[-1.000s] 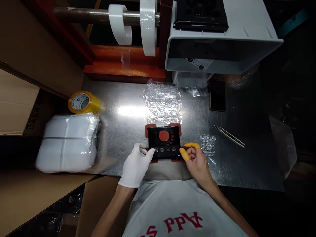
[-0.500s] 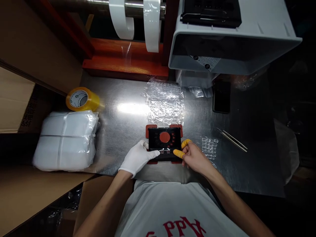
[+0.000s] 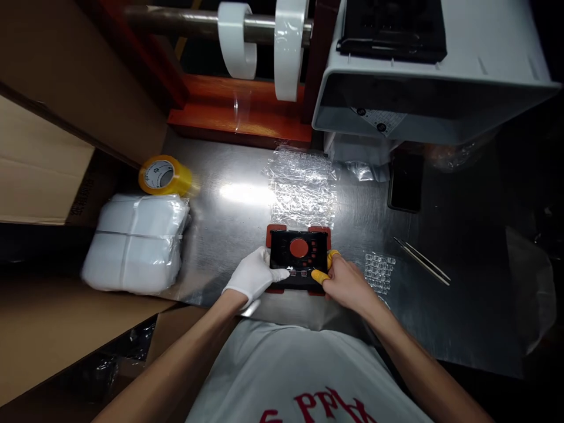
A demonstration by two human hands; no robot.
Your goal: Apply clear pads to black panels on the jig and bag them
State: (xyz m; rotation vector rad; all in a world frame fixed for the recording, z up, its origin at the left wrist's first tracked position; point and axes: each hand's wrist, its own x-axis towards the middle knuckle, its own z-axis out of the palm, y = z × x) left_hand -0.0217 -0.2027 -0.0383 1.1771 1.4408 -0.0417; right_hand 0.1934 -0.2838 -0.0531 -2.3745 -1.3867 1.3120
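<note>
One black panel [image 3: 297, 264] sits on the worktop [image 3: 215, 226], two hands pinching its near corners between thumb and fingers: left hand [image 3: 255, 273] at eight o'clock, right hand [image 3: 346, 282] at four. One yellow tape roll [image 3: 180, 178] lies toward ten, one pair of tweezers [image 3: 422, 261] toward three.

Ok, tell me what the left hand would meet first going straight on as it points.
The black panel: the left hand appears to touch its left side, thumb over the lower part. Sliding on across, it would probably reach the small squares next; their height is unclear.
</note>
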